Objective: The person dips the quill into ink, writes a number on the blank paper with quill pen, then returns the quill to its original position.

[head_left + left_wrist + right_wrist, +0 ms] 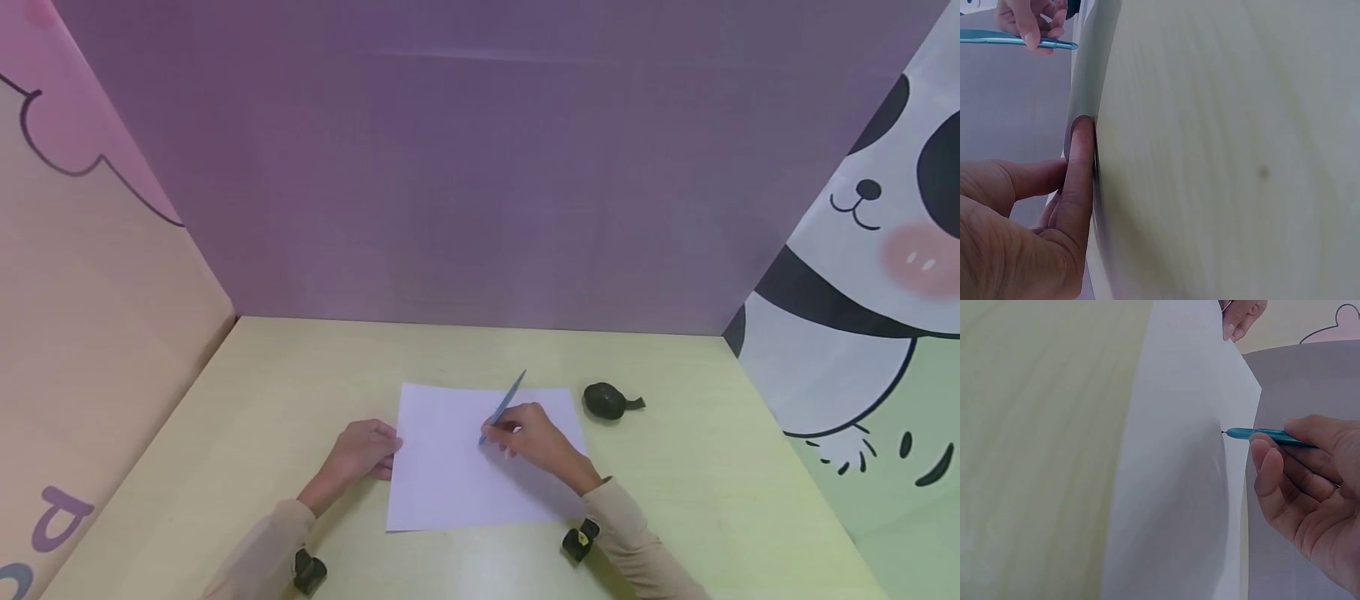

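Observation:
A white sheet of paper point(442, 492) lies on the table in the head view. My left hand point(365, 450) is at its left edge. Up close in the left wrist view, thumb and finger of the left hand point(1029, 219) pinch that edge between them. A turquoise pen point(512, 392) with a long tapered back end is held between thumb and fingers of my right hand point(536, 437), over the middle of the sheet. In the right wrist view, the pen point(1241, 433) has its dark tip out, at the paper's surface; whether it touches is unclear. No marks show on the paper.
Right of the sheet, on the pale wooden table point(712, 467), sits a small dark green rounded object point(604, 401) with a short tail. A purple panel point(480, 183) rises behind the table. Printed walls flank both sides, with a panda point(840, 292) on the right.

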A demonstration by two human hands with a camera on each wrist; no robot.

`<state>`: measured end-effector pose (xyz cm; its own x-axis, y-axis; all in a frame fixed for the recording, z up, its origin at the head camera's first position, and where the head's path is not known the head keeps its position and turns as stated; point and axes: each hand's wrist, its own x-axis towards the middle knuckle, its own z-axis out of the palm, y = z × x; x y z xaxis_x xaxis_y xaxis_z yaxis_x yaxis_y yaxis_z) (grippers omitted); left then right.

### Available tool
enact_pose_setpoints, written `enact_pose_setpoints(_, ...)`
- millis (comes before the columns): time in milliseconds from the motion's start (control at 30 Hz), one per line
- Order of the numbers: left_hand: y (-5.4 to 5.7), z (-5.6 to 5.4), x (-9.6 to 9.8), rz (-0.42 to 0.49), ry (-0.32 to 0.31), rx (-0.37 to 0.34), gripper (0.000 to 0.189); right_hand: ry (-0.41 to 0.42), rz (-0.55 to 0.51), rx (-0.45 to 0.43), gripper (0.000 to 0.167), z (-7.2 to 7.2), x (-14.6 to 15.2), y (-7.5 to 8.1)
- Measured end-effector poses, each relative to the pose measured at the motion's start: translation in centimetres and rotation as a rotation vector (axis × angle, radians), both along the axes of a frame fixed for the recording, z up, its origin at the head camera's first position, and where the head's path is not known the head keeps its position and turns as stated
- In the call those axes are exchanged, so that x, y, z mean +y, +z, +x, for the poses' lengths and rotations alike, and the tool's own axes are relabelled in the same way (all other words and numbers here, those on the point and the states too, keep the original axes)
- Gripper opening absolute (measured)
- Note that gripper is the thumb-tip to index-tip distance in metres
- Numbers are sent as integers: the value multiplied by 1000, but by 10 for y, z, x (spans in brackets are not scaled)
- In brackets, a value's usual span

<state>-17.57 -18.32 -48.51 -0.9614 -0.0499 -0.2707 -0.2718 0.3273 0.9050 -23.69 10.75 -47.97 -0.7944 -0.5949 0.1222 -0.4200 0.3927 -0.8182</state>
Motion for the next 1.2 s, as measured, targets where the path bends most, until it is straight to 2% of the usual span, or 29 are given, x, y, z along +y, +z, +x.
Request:
enact_pose_setpoints(467, -3, 1, 1, 6, 8, 8, 23, 16, 13, -14, 20, 10, 4, -2)
enact_pose_setpoints(1200, -8, -4, -1, 30, -12, 6, 25, 30, 12, -80, 19, 18, 16, -6)
